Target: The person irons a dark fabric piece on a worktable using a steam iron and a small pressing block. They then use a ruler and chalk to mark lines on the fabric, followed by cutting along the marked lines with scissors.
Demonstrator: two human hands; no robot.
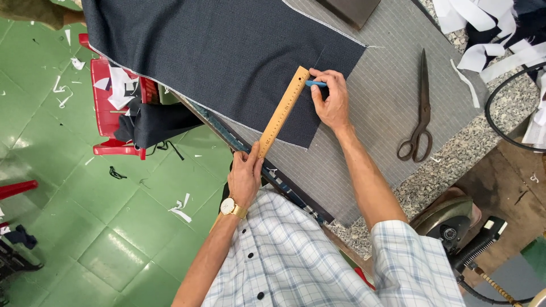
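A wooden ruler [282, 111] lies across the corner of a dark navy cloth [227, 51] spread on the grey striped table cover [392, 96]. My left hand [245, 177], with a gold wristwatch, presses down the ruler's near end. At the ruler's far end my right hand [330, 101] pinches a blue piece of tailor's chalk [315, 83], its tip touching the cloth beside the ruler.
Large dark scissors [421, 111] lie on the table to the right of my right hand. White cloth strips [489, 34] pile at the far right. A red plastic stool [114, 108] with scraps stands on the green tiled floor. An iron [449, 224] sits near my right elbow.
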